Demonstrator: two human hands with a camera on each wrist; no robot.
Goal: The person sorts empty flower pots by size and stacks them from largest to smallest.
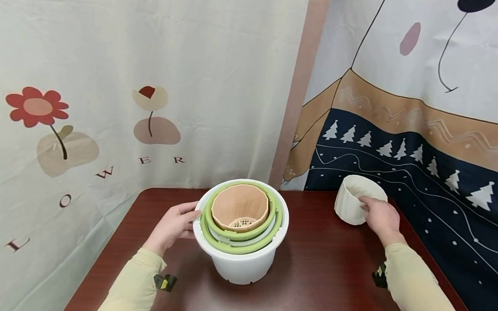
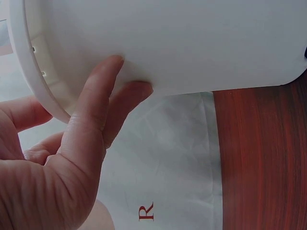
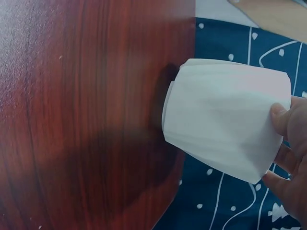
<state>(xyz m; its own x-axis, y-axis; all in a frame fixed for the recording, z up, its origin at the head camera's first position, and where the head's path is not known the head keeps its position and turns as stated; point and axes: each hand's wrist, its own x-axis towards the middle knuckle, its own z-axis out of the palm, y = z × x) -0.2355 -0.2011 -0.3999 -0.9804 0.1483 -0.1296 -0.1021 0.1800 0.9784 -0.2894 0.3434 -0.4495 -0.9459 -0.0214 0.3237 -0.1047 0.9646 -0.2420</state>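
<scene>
My left hand (image 1: pixel 172 228) holds the rim of a large white flowerpot (image 1: pixel 244 270) from its left side. In the left wrist view, two fingertips lie against the pot's smooth outer wall, just below the rim. Nested inside are a peach pot (image 1: pixel 239 201) with a mesh bottom and several green and white pots, of which the outer green rim (image 1: pixel 238 250) shows. At the right, my right hand (image 1: pixel 380 217) pinches the edge of a smaller cream-white pot (image 1: pixel 347 201), its fingers partly inside the opening. The right wrist view shows this pot's faceted wall (image 3: pixel 225 110), with the thumb pressed on it.
Both pots are over a dark red-brown wooden table (image 1: pixel 310 279). A pale curtain (image 1: pixel 218 89) with printed flowers hangs behind it. Along the right edge hangs a navy cloth (image 1: pixel 423 181) with white trees, close by the right hand.
</scene>
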